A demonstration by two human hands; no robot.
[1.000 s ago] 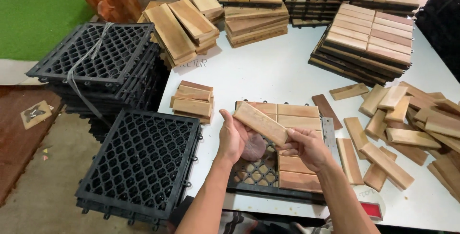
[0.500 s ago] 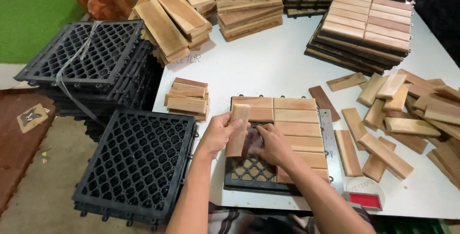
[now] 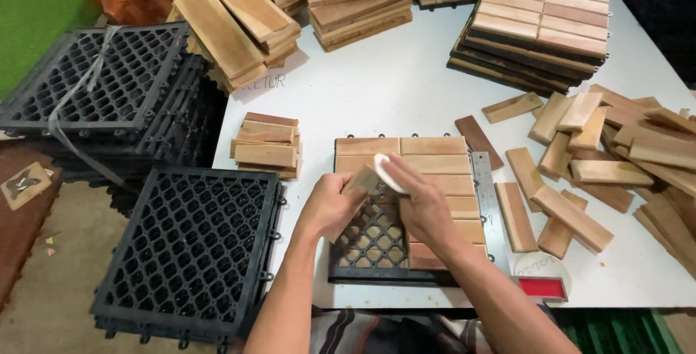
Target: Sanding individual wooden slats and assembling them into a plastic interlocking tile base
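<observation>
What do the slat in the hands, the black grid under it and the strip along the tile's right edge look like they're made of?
The slat, held by the left hand: bare, matte wood, judging by its tan grain. The black grid: likely moulded plastic, with uniform lattice cells and edge tabs. The strip: probably a metal ruler, grey with a dull sheen, though plastic cannot be ruled out.

Open tabletop (image 3: 391,86) beyond slat piles (image 3: 616,158)

Two hands over one half-filled tile (image 3: 428,165) at centre frame, one black grid (image 3: 192,249) lower left, one strapped grid stack (image 3: 101,100) upper left, one finished-tile stack (image 3: 540,24) upper right, one small slat pile (image 3: 267,144).
</observation>
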